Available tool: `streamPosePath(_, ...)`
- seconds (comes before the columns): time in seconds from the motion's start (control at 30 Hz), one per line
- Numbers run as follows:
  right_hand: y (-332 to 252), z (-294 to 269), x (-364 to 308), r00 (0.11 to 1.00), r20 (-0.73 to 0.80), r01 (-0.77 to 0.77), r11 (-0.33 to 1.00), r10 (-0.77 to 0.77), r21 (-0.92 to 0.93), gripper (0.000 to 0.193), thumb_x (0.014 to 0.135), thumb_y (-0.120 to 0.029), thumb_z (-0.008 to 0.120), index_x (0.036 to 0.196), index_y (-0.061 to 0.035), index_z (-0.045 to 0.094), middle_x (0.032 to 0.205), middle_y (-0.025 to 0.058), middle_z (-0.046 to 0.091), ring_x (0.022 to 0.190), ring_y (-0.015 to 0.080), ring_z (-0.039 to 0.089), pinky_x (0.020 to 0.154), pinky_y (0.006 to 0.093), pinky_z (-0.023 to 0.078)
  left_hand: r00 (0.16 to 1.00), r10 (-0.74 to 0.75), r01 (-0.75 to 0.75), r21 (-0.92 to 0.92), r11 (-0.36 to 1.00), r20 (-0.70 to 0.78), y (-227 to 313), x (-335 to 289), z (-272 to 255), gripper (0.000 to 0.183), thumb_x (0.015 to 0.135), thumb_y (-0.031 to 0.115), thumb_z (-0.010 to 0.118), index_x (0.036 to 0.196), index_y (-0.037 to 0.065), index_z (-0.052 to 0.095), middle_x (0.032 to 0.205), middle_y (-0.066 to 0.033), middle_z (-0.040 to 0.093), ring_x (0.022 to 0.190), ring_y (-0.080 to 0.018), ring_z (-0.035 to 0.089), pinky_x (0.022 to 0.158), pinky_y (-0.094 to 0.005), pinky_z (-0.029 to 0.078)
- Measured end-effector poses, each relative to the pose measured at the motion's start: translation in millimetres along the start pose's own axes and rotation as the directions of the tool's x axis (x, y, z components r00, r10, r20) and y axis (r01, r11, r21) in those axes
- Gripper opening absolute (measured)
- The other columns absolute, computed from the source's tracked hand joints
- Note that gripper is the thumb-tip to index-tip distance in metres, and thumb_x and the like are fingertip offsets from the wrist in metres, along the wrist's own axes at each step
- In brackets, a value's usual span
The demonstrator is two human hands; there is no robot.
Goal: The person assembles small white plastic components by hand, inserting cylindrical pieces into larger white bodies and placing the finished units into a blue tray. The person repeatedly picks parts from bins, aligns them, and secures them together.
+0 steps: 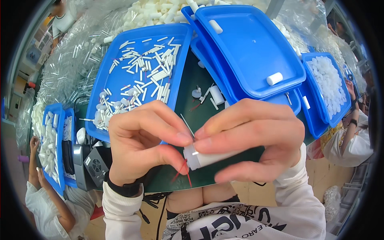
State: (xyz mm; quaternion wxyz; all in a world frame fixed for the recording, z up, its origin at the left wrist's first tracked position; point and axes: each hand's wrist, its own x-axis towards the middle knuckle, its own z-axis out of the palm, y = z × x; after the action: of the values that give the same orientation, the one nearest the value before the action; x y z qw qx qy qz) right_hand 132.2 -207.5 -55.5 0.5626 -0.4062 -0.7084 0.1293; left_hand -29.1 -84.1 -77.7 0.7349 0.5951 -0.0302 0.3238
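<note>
Hands raised together, left hand (140, 142) pinching red wire (181, 172), right hand (256, 136) gripping white tube (206, 159)

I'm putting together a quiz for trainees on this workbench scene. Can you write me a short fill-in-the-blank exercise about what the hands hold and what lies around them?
1. The right hand holds a small white ____ by its end.
2. The left hand pinches thin ____ wires at the end of that piece.
3. The tray behind the left hand, scattered with small white sticks, is coloured ____.
4. The table top between the trays is dark ____.

Missing words: cylinder; red; blue; green
</note>
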Motion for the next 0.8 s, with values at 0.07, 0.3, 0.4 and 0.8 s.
streamPosePath(0.07, -1.7, -0.8, 0.1, 1.000, 0.006, -0.021, 0.999, 0.021, 0.032, 0.026, 0.065, -0.003, 0.075, 0.088, 0.0024, 0.066, 0.082, 0.0167, 0.065, 0.072, 0.0214, 0.065, 0.060, 0.0253, 0.052, 1.000, -0.021, 0.021, -0.044, 0.999, -0.003, -1.2, -0.4, -0.4, 0.028, 0.053, -0.011, 0.076, 0.077, -0.001, 0.065, 0.079, -0.0144, 0.060, 0.070, -0.0180, 0.060, 0.063, -0.0253, 0.048)
streamPosePath(0.3, -0.6, 2.8, -6.6, 0.999, 0.037, -0.009, 0.988, 0.003, 0.151, 0.020, 0.066, -0.003, 0.074, 0.083, 0.0040, 0.065, 0.082, 0.0182, 0.065, 0.067, 0.0216, 0.065, 0.054, 0.0245, 0.051, 0.985, -0.088, 0.096, -0.046, 0.994, 0.149, -2.0, 2.8, -4.5, 0.018, 0.057, -0.007, 0.076, 0.070, -0.001, 0.066, 0.074, -0.0126, 0.061, 0.066, -0.0177, 0.060, 0.058, -0.0252, 0.048)
streamPosePath(0.4, 0.1, 4.2, -7.2, 0.998, 0.050, 0.018, 0.989, -0.025, 0.145, 0.017, 0.067, -0.005, 0.073, 0.081, 0.0032, 0.066, 0.081, 0.0169, 0.066, 0.065, 0.0216, 0.065, 0.052, 0.0235, 0.051, 0.980, -0.105, 0.110, -0.020, 0.994, 0.171, -1.0, 2.1, -5.0, 0.015, 0.058, -0.005, 0.076, 0.069, -0.001, 0.067, 0.072, -0.0118, 0.061, 0.064, -0.0175, 0.060, 0.057, -0.0251, 0.047)
streamPosePath(0.8, 0.4, 10.2, -7.1, 0.999, -0.029, 0.028, 1.000, -0.029, -0.007, 0.015, 0.066, -0.005, 0.073, 0.080, -0.0011, 0.068, 0.082, 0.0153, 0.065, 0.066, 0.0209, 0.065, 0.056, 0.0233, 0.053, 0.984, -0.092, 0.070, 0.145, 0.987, 0.151, 2.3, 3.2, -12.5, 0.020, 0.056, -0.007, 0.076, 0.073, -0.003, 0.067, 0.074, -0.0133, 0.061, 0.070, -0.0194, 0.061, 0.061, -0.0264, 0.049)
